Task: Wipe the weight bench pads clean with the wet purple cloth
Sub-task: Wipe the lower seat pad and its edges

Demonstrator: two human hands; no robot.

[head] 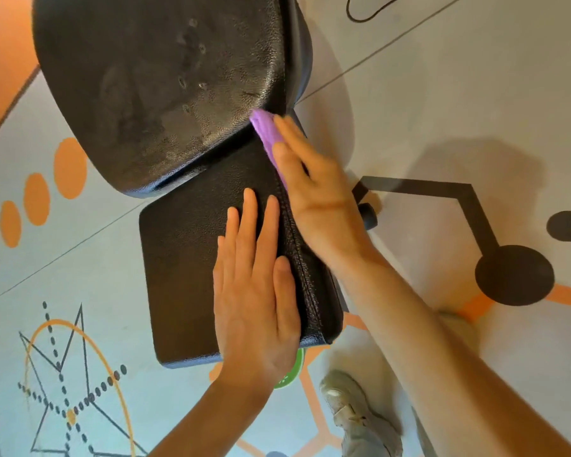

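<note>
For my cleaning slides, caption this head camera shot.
Right hand presses purple cloth along seat pad edge; left hand rests flat on it.

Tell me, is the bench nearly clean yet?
Partly. The back pad has damp-looking streaks, so it seems wiped already. Now the right hand presses the cloth along the seat pad's right edge while the left hand rests flat on top. The seat's top looks dry, probably still to do.

floor: pale grey-blue printed gym flooring (475, 77) | markings: orange oval dots (36, 198), large black painted disc (514, 275), orange arc with dashed black lines (63, 374) | light: soft shadows on flooring
</note>
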